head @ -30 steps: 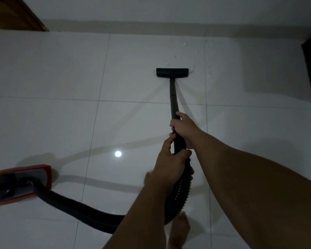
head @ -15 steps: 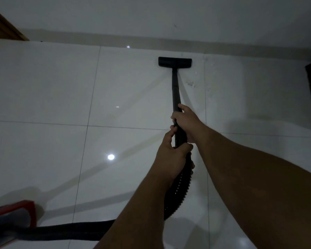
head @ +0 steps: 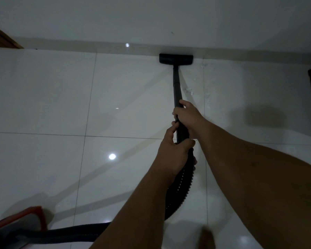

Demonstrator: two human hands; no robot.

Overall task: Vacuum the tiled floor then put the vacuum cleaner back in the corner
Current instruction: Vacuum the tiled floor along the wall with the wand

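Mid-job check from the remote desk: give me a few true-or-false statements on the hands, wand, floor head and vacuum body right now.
1. Both hands grip the wand. True: left hand below, right hand above.
2. The floor head sits mid-room, far from the wall. False: it is at the skirting.
3. The red vacuum body is at lower left. True.
4. The hose is detached. False: it runs from the wand to the body.
5. White debris lies right of the wand. True.

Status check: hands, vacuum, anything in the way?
Both hands grip the wand: right hand ahead, left hand behind. Nozzle at the wall base. White crumbs right of the wand.
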